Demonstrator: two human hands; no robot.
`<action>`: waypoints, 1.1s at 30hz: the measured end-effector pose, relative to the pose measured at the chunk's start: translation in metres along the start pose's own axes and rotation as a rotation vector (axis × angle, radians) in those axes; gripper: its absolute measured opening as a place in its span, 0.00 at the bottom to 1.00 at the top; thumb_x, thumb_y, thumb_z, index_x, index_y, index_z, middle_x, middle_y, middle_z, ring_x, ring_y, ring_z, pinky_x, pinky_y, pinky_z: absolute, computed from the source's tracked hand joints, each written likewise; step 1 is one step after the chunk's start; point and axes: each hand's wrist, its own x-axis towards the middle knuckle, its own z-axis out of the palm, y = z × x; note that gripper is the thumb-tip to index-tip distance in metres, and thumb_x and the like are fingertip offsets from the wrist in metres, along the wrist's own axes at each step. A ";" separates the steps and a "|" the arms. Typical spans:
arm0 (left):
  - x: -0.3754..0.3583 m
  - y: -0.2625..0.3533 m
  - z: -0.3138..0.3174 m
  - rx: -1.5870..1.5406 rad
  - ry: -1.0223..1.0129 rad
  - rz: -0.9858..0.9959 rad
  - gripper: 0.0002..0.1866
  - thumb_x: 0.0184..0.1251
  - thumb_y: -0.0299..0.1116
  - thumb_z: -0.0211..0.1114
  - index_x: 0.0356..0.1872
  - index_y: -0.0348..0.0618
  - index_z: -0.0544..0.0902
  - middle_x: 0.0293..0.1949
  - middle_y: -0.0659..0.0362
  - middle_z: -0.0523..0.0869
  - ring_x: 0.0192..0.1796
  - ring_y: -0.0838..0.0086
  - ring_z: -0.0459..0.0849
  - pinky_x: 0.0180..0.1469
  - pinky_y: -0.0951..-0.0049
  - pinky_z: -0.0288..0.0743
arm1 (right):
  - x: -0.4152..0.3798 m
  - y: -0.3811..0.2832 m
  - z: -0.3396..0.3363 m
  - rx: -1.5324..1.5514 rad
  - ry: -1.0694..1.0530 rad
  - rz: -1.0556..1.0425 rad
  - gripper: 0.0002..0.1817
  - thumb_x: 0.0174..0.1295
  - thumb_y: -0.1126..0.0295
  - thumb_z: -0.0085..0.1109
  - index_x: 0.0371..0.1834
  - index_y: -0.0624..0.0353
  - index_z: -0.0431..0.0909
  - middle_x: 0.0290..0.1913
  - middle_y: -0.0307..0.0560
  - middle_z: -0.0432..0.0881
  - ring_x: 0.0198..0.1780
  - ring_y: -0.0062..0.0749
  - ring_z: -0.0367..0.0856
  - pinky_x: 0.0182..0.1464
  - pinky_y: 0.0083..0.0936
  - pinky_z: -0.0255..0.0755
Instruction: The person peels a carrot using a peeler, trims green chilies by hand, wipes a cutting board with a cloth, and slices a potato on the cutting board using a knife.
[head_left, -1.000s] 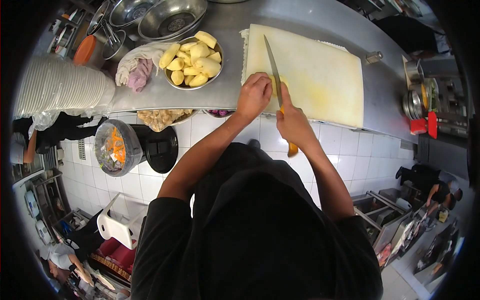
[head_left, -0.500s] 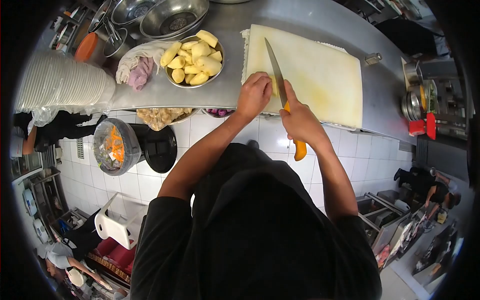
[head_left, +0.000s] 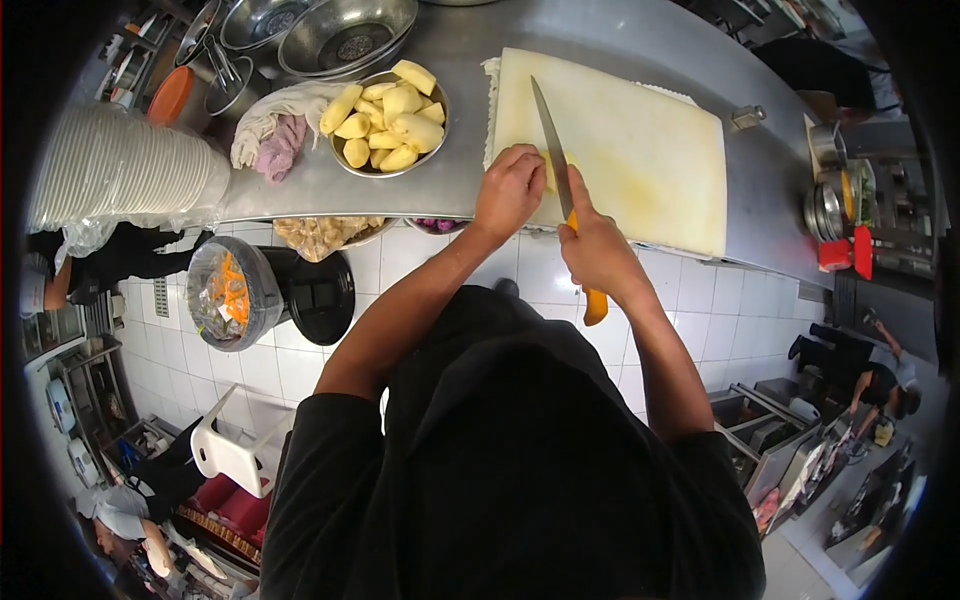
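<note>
My right hand (head_left: pixel 600 250) is wrapped round the orange handle of a long kitchen knife (head_left: pixel 549 125), its blade pointing away over the white cutting board (head_left: pixel 640 130). Beside the blade, my left hand (head_left: pixel 510 190) is closed with curled fingers on a yellow peeled potato (head_left: pixel 547 174) at the board's near left edge. Most of that potato is hidden by the fingers and the knife. To the left, a metal bowl (head_left: pixel 440 150) is heaped with several peeled yellow potatoes (head_left: pixel 400 100).
A crumpled cloth (head_left: pixel 280 140), metal bowls (head_left: pixel 350 35) and a wrapped stack of lids or plates (head_left: pixel 130 170) stand left on the steel counter (head_left: pixel 470 60). Below are a lined bin (head_left: pixel 235 295) and a white stool (head_left: pixel 235 445). Other people work at both sides.
My right hand and the knife handle have shifted slightly toward me and left. My left hand stays in place. The people in the background have moved a little.
</note>
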 end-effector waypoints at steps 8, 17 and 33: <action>0.000 -0.001 0.000 -0.010 -0.021 -0.023 0.01 0.55 0.20 0.64 0.29 0.35 0.81 0.36 0.54 0.83 0.39 0.57 0.82 0.43 0.63 0.78 | 0.027 0.025 0.026 -0.084 0.166 -0.163 0.41 0.65 0.73 0.47 0.79 0.53 0.37 0.26 0.62 0.80 0.20 0.45 0.80 0.37 0.42 0.74; -0.002 -0.004 0.002 -0.012 -0.003 0.001 0.03 0.54 0.19 0.65 0.29 0.35 0.81 0.36 0.53 0.83 0.39 0.57 0.83 0.43 0.63 0.78 | 0.017 -0.009 -0.013 0.136 -0.077 0.072 0.42 0.64 0.73 0.46 0.80 0.49 0.37 0.27 0.57 0.80 0.17 0.37 0.78 0.28 0.34 0.77; -0.001 -0.002 0.000 0.006 -0.017 0.006 0.02 0.55 0.20 0.64 0.30 0.35 0.82 0.35 0.54 0.83 0.39 0.57 0.82 0.43 0.62 0.78 | -0.008 -0.030 -0.024 0.080 -0.124 0.149 0.40 0.66 0.73 0.45 0.80 0.51 0.39 0.27 0.56 0.80 0.17 0.36 0.78 0.28 0.34 0.77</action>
